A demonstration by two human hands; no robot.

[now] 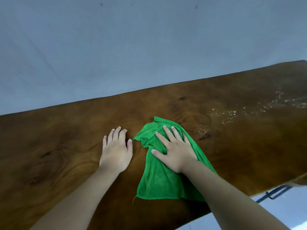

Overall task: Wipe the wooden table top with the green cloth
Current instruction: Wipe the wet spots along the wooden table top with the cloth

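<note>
The wooden table top [240, 146] is dark brown with knots and swirling grain. It runs diagonally across the lower half of the head view. A green cloth [157, 181] lies rumpled on its middle. My right hand [174, 151] presses flat on the cloth's upper part, fingers spread and bunching the fabric a little. My left hand [116, 150] rests flat on the bare wood just left of the cloth, fingers together, holding nothing. A patch of white droplets or foam [249, 112] sits on the wood to the right of the cloth.
A plain grey-blue wall [132, 47] rises behind the table's far edge. At the lower right, past the table's near edge, a dark metal bracket [274, 193] shows above a pale floor [282, 211].
</note>
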